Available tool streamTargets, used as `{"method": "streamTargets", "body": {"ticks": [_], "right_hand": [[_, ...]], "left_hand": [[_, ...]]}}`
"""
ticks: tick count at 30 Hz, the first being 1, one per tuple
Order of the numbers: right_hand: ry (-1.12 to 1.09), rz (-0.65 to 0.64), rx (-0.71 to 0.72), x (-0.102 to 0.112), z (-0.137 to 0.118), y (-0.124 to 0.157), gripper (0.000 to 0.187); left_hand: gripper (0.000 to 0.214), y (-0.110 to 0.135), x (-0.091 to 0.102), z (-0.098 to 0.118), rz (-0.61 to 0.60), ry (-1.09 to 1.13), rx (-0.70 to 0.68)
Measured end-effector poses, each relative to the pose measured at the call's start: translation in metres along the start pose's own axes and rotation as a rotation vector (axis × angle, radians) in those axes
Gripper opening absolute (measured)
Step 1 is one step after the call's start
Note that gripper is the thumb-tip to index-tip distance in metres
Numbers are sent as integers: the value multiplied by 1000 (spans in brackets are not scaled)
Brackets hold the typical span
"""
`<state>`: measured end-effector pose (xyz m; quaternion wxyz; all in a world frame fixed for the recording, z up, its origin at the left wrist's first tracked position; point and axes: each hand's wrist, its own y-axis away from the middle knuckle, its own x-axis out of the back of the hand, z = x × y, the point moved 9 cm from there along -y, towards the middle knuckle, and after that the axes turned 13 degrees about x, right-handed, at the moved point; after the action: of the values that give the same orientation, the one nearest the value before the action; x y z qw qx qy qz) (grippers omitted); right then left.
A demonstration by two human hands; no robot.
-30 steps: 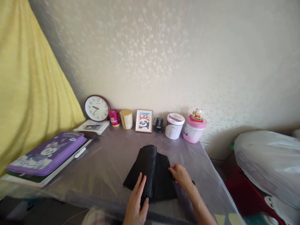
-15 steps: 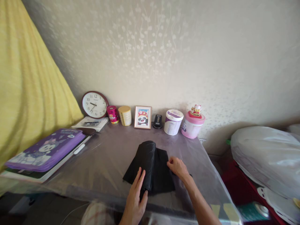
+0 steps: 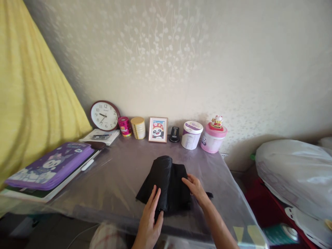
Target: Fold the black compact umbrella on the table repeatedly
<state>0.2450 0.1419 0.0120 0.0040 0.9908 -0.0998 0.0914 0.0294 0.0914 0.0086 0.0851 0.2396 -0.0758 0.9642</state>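
At lower centre, the left hand (image 3: 149,218) lies open on black fabric (image 3: 163,178); the right hand (image 3: 195,187) pinches its right edge.

Bearings taken from the black cloth (image 3: 162,176): one, folded, on the grey table (image 3: 116,176).
Left hand (image 3: 150,217), 7 o'clock: extended fingers against the cloth's near end.
Right hand (image 3: 196,187), 3 o'clock: holding the cloth's edge.
Purple case (image 3: 50,166), 9 o'clock.
Pink can (image 3: 125,127) and yellow-lidded jar (image 3: 139,129), 11 o'clock, side by side.
Framed panda picture (image 3: 158,130), 12 o'clock.
White tub (image 3: 190,140), 1 o'clock.
Pink tub (image 3: 212,141), 2 o'clock, cat figurine (image 3: 217,121) on top.
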Motion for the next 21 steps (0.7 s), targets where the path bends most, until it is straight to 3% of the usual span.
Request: {"method": "streamTargets", "body": {"ticks": [9,17,21], "right_hand": [[-403,-16,68,-30,-42,-7,47],[-326,-50,128,-77,-52,-23,46],[-234,-43,151,-93,-49,-31,45]], "left_hand": [[58,-1,-3,-4,12,-34,-12],[64,-1,-4,-6,65,-150,-99],[66,4,-2,-5,157,-223,-219]]}}
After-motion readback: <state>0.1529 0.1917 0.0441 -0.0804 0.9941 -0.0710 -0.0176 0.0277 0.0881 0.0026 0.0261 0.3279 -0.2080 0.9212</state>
